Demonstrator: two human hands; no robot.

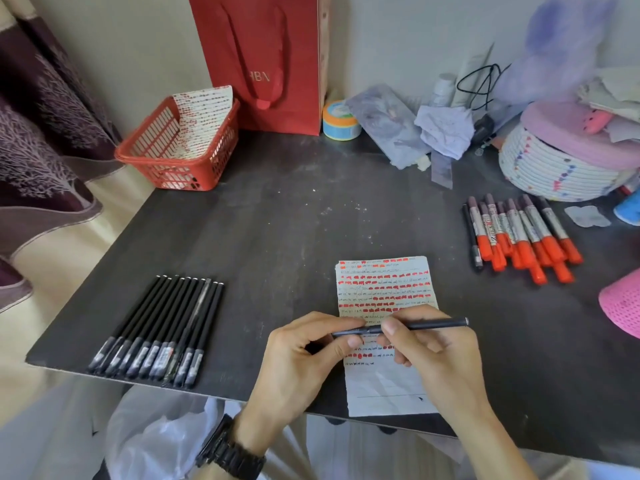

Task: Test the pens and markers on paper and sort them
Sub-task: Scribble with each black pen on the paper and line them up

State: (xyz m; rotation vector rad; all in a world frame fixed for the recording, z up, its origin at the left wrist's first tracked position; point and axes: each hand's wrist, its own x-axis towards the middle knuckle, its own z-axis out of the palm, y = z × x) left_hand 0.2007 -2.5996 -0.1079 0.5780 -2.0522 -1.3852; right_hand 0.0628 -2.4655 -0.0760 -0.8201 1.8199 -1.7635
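Both hands hovering over paper (384, 282) at table (294, 220) front edge, hiding its middle lines. Left hand (301, 358) pinching left end of black pen (433, 323); right hand (440, 351) gripping barrel. Pen tip or cap hard to make out. Pink object (623, 306) being cut off by right edge. Red basket (173, 176) holding marked sheet (204, 112). Row of black pens (159, 323) lying left, markers (519, 233) lying right.

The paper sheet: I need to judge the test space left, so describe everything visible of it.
The paper sheet is small, white, creased, with a ragged left edge. It lies flat at the near edge of the dark table. Rows of red-orange dashes and dark scribbles fill its upper two thirds; the bottom is blank but for one thin line. The left hand and right hand, holding a black pen, cover its middle.
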